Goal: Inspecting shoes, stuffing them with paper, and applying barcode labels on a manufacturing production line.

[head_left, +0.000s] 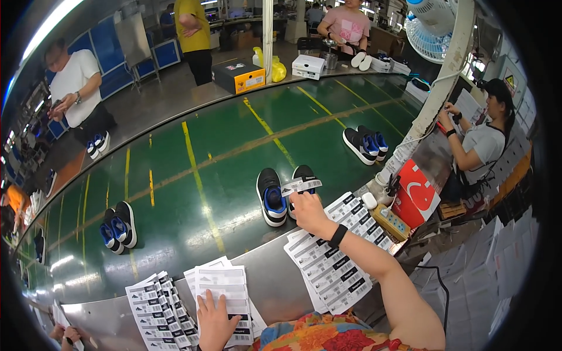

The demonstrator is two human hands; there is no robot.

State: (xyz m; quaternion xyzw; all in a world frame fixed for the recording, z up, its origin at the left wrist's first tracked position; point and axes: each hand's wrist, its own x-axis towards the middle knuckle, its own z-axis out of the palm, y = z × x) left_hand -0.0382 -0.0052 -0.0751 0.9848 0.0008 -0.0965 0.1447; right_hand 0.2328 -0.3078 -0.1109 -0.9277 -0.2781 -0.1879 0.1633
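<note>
We likely were labelling: right hand (311,213) pinched a label strip (302,186) at the twelve-o'clock shoe pair (271,198), left hand (216,323) spread on ten-o'clock sheets (221,276); next called for careful placement.

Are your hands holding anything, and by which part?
The right hand holds a white paper label strip, seemingly by its lower edge; the left hand rests on white printed paper sheets.

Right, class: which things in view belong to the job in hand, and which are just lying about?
Seemingly part of the job:
label strip, in the right hand
black shoes by that hand
label sheets, under the left hand
green belt, under the shoes

Apparently just lying about:
yellow power strip
white case
orange-and-black box
</note>
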